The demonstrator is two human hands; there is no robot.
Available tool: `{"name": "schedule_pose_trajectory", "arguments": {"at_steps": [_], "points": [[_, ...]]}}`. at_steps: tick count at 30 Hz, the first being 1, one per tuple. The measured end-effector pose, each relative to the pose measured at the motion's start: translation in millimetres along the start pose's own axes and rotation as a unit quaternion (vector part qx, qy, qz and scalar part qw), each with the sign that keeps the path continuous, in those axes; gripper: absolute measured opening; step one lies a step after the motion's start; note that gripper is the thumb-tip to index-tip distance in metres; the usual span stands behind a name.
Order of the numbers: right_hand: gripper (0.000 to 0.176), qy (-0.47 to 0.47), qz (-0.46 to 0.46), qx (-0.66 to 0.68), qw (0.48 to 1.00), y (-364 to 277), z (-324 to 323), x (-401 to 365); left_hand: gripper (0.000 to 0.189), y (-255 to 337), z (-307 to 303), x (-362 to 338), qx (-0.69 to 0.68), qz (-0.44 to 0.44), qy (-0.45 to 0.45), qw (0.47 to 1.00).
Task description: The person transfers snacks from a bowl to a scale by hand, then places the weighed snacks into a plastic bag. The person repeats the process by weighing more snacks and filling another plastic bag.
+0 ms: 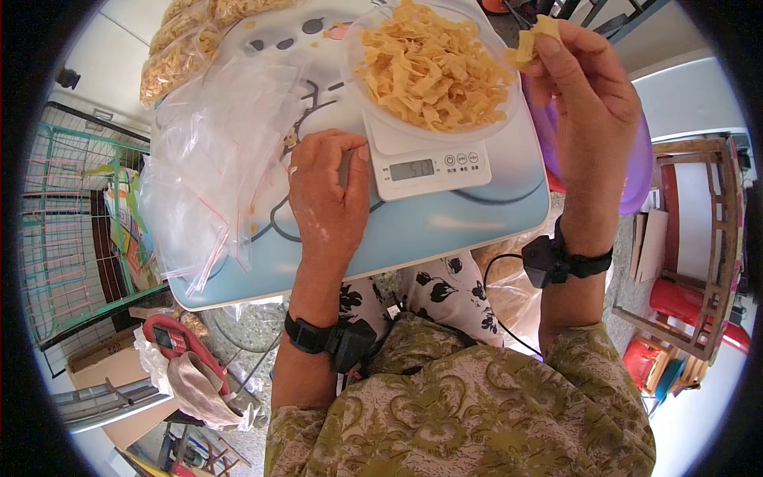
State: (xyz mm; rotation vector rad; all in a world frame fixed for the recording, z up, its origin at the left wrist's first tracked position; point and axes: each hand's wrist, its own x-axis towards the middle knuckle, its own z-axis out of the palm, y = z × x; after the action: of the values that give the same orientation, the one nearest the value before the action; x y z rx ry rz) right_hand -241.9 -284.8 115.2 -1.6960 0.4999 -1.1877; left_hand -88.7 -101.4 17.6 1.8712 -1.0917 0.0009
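The bowl (350, 63) stood on the scale (429, 163), heaped with yellow strips (433, 67), so that its load read on the display (412, 168) facing the person. The scale sat near the middle of the small printed tabletop (445, 226), within easy reach of both hands.

The left hand (326, 191) lay knuckles up on the tabletop, just beside the scale's left edge and off its platform, probably so as not to add weight. Its fingers were curled under, and whether anything lay beneath them could not be told.

The right hand (588, 103) was raised at the bowl's right rim, thumb and fingertips pinching a piece (532, 44) of the same yellow stuff, held clear of the heap and not resting on it. Below that hand a purple basin (636, 171) showed past the tabletop's edge.

A loose pile of empty zip bags (214, 151) lay to the left of the left hand. Filled bags (179, 56) lay beyond them at the far corner, apart from the scale.
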Motion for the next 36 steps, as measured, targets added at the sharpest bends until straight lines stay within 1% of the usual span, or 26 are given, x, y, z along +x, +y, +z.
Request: {"name": "schedule_pose_trajectory", "arguments": {"at_steps": [2, 4, 5, 7, 8, 10, 11, 13, 14, 16, 20, 22, 23, 25, 26, 28, 32, 34, 35, 36], "points": [[0.019, 0.017, 0.001, -0.017, 1.0, -0.7, -7.2, 1.0, 0.011, -0.2, -0.1, 0.1, 0.0, -0.001, -0.001, 1.0], [0.019, 0.088, -0.014, -0.035, 0.995, -3.2, -15.6, 3.7, 0.011, -0.2, -0.3, 0.3, -0.009, -0.004, -0.001, 1.0], [0.019, 0.088, -0.014, -0.034, 0.995, -1.8, -27.1, 5.6, 0.011, -0.6, -0.1, 0.3, -0.008, -0.004, -0.001, 1.0], [0.018, 0.084, -0.069, -0.091, 0.99, 0.0, -49.6, 10.0, 0.011, -1.5, 0.8, -0.4, -0.009, 0.001, 0.006, 1.0], [0.018, 0.084, -0.069, -0.091, 0.99, -1.2, -53.5, 9.4, 0.011, -1.8, 0.9, -0.5, -0.009, 0.001, 0.006, 1.0], [0.014, 0.131, -0.092, -0.15, 0.976, -9.9, -55.9, 8.1, 0.011, -2.6, 0.8, -0.6, 0.004, 0.014, 0.007, 1.0], [0.014, 0.131, -0.092, -0.15, 0.976, -9.7, -59.9, 7.8, 0.011, -2.8, 0.9, -0.5, 0.004, 0.014, 0.007, 1.0], [0.016, 0.183, -0.092, -0.237, 0.95, -8.2, -72.7, 6.6, 0.011, -3.4, 1.1, -0.2, -0.002, 0.015, 0.007, 1.0], [0.016, 0.183, -0.092, -0.237, 0.95, -7.6, -78.8, 6.2, 0.011, -3.7, 1.1, -0.1, -0.001, 0.015, 0.007, 1.0], [0.018, 0.21, -0.055, -0.321, 0.922, -6.0, -91.6, 5.3, 0.011, -3.7, 1.0, 0.1, 0.008, 0.018, 0.005, 1.0], [0.023, 0.22, -0.053, -0.354, 0.907, 3.2, -113.8, 3.1, 0.011, -2.7, 1.8, 0.7, 0.002, 0.013, 0.008, 1.0], [0.028, 0.191, 0.017, -0.513, 0.837, 4.1, -122.2, 2.6, 0.008, -4.5, 2.8, 1.2, 0.004, 0.041, 0.021, 0.999], [0.028, 0.191, 0.017, -0.513, 0.837, 7.8, -128.3, 2.3, 0.008, -4.9, 2.9, 0.9, 0.004, 0.041, 0.021, 0.999], [0.03, 0.144, 0.051, -0.574, 0.805, 18.7, -135.9, 1.0, 0.008, -5.3, 3.2, 0.8, 0.013, 0.037, 0.018, 0.999], [0.03, 0.144, 0.051, -0.573, 0.805, 23.6, -137.6, -2.4, 0.008, -5.2, 3.1, 0.7, 0.013, 0.037, 0.018, 0.999], [0.029, 0.114, -0.024, -0.6, 0.791, 28.3, -136.3, -7.8, 0.009, -4.7, 2.9, 0.5, 0.018, 0.037, 0.018, 0.999], [0.029, 0.115, -0.047, -0.6, 0.79, 28.0, -130.3, -8.0, 0.011, -1.9, 1.6, 0.0, 0.003, 0.004, 0.004, 1.0], [0.026, 0.125, -0.038, -0.529, 0.839, 20.6, -119.0, -7.4, 0.011, -1.4, 1.4, -0.1, 0.007, -0.002, 0.0, 1.0], [0.026, 0.125, -0.038, -0.529, 0.838, 17.8, -113.0, -7.3, 0.011, -1.3, 1.6, -0.2, 0.007, -0.002, 0.0, 1.0], [0.024, 0.134, -0.031, -0.489, 0.861, 15.2, -106.4, -7.6, 0.011, -1.4, 1.8, -0.6, 0.006, -0.005, 0.0, 1.0]]}}
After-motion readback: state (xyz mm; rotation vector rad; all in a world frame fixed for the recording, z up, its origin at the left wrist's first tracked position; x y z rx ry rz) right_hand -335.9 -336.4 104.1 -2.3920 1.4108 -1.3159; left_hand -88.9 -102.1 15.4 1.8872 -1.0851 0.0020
